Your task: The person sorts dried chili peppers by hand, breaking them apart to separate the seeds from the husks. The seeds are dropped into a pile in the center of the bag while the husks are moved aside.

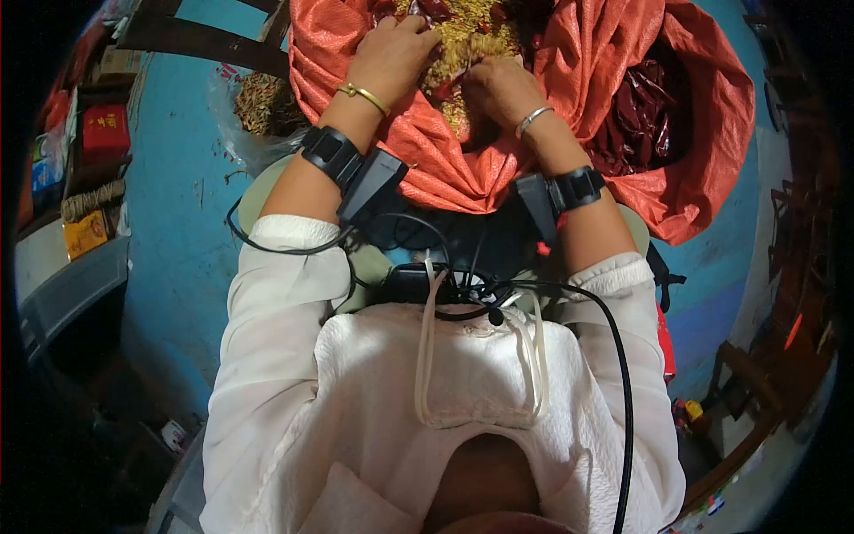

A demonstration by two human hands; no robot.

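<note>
An orange-red woven sack (463, 173) lies open in front of me, with yellow seeds (476, 27) and some dark red dried chillies inside. At the left side of the seeds is my left hand (394, 58), its fingers bent down over red pieces near the top edge. My right hand (504, 92) is closed at the right side of the seeds, fingertips together by a small red piece; what it grips is too small to make out. A second orange-red sack (712, 133) on the right holds many dark red chillies (642, 116).
A clear plastic bag (258, 147) of dried stems (264, 102) lies on the blue floor (173, 196) at the left. Shelves with packets, one a red box (105, 132), stand at far left. Wooden furniture (756, 383) is at the right. Black cables (614, 356) cross my lap.
</note>
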